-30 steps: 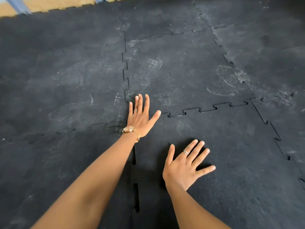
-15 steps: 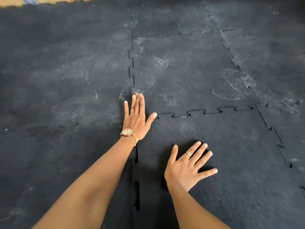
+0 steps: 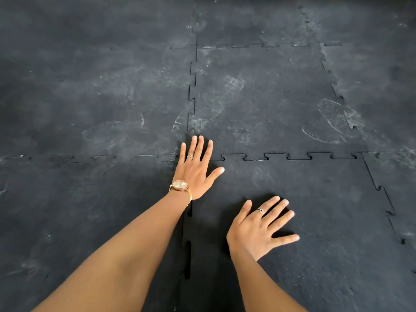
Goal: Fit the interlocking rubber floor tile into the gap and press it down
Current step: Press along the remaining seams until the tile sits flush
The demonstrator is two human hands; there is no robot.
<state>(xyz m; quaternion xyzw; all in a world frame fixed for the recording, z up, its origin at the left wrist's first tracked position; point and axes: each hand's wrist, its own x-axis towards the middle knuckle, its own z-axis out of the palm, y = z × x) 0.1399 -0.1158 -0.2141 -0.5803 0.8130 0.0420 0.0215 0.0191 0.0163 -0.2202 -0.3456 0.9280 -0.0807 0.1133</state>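
Dark rubber floor tiles [image 3: 90, 97] cover the whole floor, dusty, with pale shoe prints scuffed across them. At far left the toothed seams lie closed and flat. Nearer the middle, the person's left hand [image 3: 195, 170] lies flat and open, palm down, fingers stretched forward and close together, thumb out to the right; it grasps nothing. It sits on the corner where four tiles meet, fingertips reaching over the cross seam onto the far tile. A gold wristwatch [image 3: 180, 185] is on that wrist, a ring [image 3: 191, 156] on one finger. Below the wrist, a seam [image 3: 188, 255] runs toward the viewer with dark slots open between the teeth, not fully seated. Right of that seam lies the interlocking rubber floor tile [image 3: 315, 199], set in its gap among its neighbours; its far edge shows a thin dark outline around the tabs. The right hand [image 3: 256, 230] rests on this tile, palm down, fingers spread wide, holding nothing, a ring [image 3: 261, 211] on it. Further right, the tile's right edge seam [image 3: 382, 194] shows small dark gaps.
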